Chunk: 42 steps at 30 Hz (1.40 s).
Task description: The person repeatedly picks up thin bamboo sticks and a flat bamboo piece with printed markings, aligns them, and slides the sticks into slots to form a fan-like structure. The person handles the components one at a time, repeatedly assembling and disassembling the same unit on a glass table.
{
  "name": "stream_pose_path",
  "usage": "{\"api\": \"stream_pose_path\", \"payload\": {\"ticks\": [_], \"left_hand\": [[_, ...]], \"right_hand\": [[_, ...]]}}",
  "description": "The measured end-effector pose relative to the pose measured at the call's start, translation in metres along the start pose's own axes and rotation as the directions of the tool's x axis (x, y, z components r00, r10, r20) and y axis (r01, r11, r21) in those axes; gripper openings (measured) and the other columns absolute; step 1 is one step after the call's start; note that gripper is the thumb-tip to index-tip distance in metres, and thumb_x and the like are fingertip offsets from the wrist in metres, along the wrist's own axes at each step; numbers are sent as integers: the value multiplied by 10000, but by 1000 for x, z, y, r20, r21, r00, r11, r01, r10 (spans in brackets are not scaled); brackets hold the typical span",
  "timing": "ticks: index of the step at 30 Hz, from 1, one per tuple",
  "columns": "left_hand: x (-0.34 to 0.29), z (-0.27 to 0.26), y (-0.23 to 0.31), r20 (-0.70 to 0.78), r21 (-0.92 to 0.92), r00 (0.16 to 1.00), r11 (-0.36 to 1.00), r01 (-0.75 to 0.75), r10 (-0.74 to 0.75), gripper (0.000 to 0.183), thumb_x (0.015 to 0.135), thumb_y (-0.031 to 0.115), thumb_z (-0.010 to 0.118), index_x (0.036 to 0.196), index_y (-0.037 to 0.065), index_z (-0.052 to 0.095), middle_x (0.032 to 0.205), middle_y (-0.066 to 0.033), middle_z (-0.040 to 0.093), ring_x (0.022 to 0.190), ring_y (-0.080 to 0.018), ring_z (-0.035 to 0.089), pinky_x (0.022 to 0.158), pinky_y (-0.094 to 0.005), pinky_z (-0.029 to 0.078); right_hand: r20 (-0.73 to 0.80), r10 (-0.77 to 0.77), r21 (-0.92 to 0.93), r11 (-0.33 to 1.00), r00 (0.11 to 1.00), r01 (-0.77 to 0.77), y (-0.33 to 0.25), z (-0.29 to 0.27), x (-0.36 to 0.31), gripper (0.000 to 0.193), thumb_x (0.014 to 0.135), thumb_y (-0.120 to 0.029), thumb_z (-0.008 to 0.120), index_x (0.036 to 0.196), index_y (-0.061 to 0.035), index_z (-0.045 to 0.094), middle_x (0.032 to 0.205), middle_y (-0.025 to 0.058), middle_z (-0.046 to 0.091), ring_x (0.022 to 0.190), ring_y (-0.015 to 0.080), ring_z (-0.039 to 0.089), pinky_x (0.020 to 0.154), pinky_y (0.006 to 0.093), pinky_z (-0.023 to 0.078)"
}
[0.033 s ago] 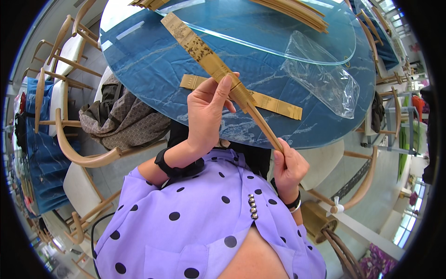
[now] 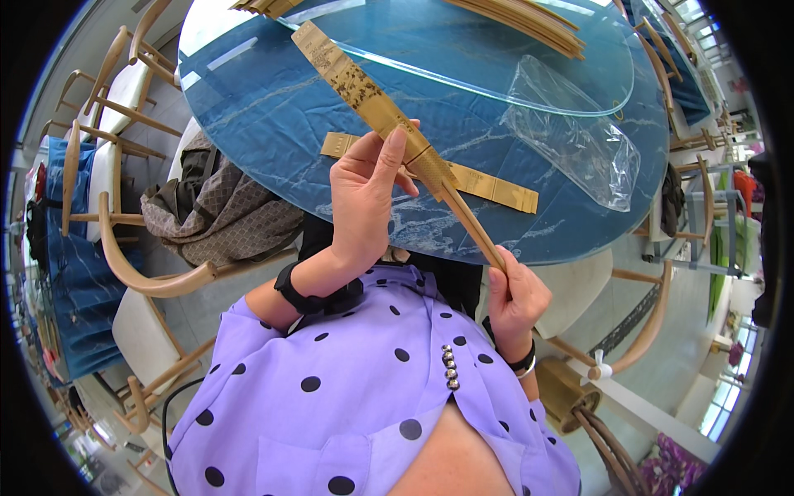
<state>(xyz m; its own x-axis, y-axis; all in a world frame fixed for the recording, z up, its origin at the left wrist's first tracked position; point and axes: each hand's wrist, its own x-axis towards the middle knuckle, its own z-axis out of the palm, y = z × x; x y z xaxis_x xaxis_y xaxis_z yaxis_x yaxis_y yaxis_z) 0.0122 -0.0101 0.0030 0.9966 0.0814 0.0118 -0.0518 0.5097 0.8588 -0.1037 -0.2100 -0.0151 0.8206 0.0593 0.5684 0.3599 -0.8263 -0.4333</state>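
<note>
A long gold paper chopstick sleeve (image 2: 351,84) with a dark printed pattern slants over the near part of the round table. My left hand (image 2: 364,198) pinches it between thumb and fingers near its lower end. From that end a pair of wooden chopsticks (image 2: 470,221) sticks out toward me. My right hand (image 2: 519,299) is closed on their lower ends, by the table's near edge. Beneath my left hand, a second gold sleeve (image 2: 496,190) lies across the blue tabletop (image 2: 273,149), its middle hidden by the hand and the held sleeve.
A glass turntable (image 2: 463,81) covers the table's far part, with a stack of gold sleeves (image 2: 525,26) on it. Beside its rim lies a crumpled clear plastic bag (image 2: 579,153). To the left, a patterned brown bag (image 2: 227,215) rests on a wooden chair (image 2: 157,285).
My left hand and the sleeve have shifted very slightly, the thumb a little up and left. My right hand stays where it was on the chopsticks.
</note>
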Motion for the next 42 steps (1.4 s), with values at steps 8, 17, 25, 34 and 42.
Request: {"api": "stream_pose_path", "payload": {"ticks": [8, 17, 25, 34, 42], "left_hand": [[-7, -3, -5, 64, 30, 998, 999, 28, -30, 266, 999, 234, 670, 1108, -1, 730, 984, -43, 744, 747, -60, 629, 582, -221, 496], [4, -4, 1, 18, 54, 999, 998, -34, 33, 285, 998, 267, 671, 1077, 1, 740, 977, -49, 745, 720, -62, 635, 597, -219, 501], [-3, -3, -1, 39, 32, 999, 999, 25, -26, 287, 997, 266, 672, 1085, 1, 739, 952, -48, 747, 691, -62, 617, 589, -217, 494], [7, -9, 0, 35, 70, 999, 997, -28, 25, 297, 993, 271, 677, 1077, -7, 739, 962, -56, 751, 698, -62, 622, 571, -215, 490], [0, -6, -1, 19, 32, 999, 998, 49, -49, 291, 1013, 284, 644, 1056, 14, 743, 991, -69, 736, 717, -84, 617, 578, -228, 483]], "right_hand": [[-11, -12, -26, 1000, 1000, 11, -3, 2, 1, 262, 927, -187, 725, 1111, 0, 723, 623, 69, 516, 495, 225, 493, 463, 346, 374], [-8, 2, 4, 1000, 1000, -2, -3, 2, 0, 242, 927, -173, 720, 1099, -2, 723, 636, 78, 540, 501, 229, 512, 470, 350, 388], [29, 36, 22, 999, 999, -37, -5, 1, 1, 236, 934, -165, 712, 1103, 0, 719, 648, 86, 558, 514, 235, 530, 484, 348, 402], [-2, 22, 20, 1000, 1000, -22, -2, 2, 0, 250, 926, -181, 726, 1106, -7, 721, 653, 83, 561, 514, 232, 529, 482, 348, 403], [10, -2, 8, 1000, 1000, 2, -2, 4, 1, 257, 922, -191, 731, 1106, -12, 723, 637, 71, 536, 504, 228, 513, 478, 350, 399]]}}
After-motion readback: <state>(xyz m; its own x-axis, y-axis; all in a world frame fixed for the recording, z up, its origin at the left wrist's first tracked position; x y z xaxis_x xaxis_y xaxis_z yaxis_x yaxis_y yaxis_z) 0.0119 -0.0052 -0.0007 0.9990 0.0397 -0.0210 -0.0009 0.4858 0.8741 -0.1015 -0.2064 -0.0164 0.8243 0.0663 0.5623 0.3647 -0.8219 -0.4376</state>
